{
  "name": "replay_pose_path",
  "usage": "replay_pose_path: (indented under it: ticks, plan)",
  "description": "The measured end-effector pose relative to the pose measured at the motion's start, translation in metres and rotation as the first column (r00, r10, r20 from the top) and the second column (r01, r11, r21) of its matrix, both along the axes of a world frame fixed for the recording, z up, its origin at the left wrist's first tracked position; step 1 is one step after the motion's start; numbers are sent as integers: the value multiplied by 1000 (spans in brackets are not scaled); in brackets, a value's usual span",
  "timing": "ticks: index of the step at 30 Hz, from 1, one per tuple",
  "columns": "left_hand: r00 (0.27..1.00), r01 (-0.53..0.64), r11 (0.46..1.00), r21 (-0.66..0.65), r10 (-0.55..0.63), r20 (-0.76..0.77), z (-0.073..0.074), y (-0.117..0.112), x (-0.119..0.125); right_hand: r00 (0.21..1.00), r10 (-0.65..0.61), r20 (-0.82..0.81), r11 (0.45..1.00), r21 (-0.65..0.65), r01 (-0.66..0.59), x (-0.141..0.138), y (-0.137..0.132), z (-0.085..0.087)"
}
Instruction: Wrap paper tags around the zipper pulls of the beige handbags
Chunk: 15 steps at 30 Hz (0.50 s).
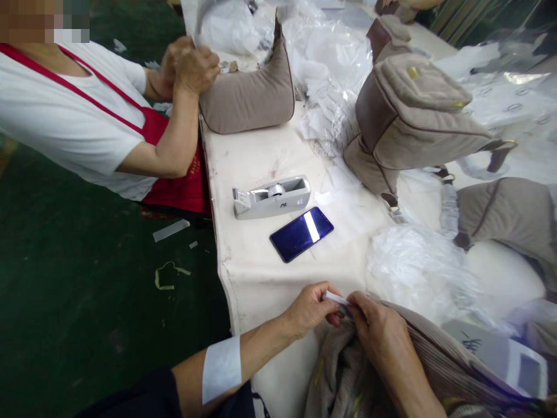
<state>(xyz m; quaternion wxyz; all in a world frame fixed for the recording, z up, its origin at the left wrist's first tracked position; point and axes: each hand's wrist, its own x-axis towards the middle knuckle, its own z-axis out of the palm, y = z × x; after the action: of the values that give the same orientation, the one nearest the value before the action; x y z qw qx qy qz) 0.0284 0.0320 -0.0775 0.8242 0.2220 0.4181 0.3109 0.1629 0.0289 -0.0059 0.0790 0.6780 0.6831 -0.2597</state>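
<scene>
A small white strip (335, 298) is pinched between the fingertips of both my hands. My left hand (314, 307) grips its left end, with thumb and fingers pressed together. From the right, my right hand (376, 325) closes on the other end; my fingers partly cover the strip. Just beneath lies a taupe striped fabric bag (343, 360) with yellow bits at its zips, partly under my right forearm. A white patch (221, 370) is stuck to my left forearm.
A grey tape dispenser (274, 200) and a phone (301, 234) lie ahead on the white table (256, 273). Taupe bags (418, 122) and clear plastic (413, 267) cover the right. At left, a co-worker in a red apron (174, 174) handles another bag (252, 101).
</scene>
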Motion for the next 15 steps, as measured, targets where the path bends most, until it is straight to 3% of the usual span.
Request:
replay_pose_path:
  ticks: [5,8,11,15]
  plan:
    - [999,-31,999,-6,31,-31,-3,0,6,984,109,138,972,190,-135,1,-10,4]
    - [998,-56,997,-45,55,-22,1,-1,9,978,163,131,948,255,-192,4,-14,5]
    - [994,-107,990,-92,108,4,7,-3,10,980,197,32,944,263,-198,11,-18,3]
    - [990,-132,981,-145,138,29,12,-7,14,972,225,-66,961,180,-210,19,-23,2]
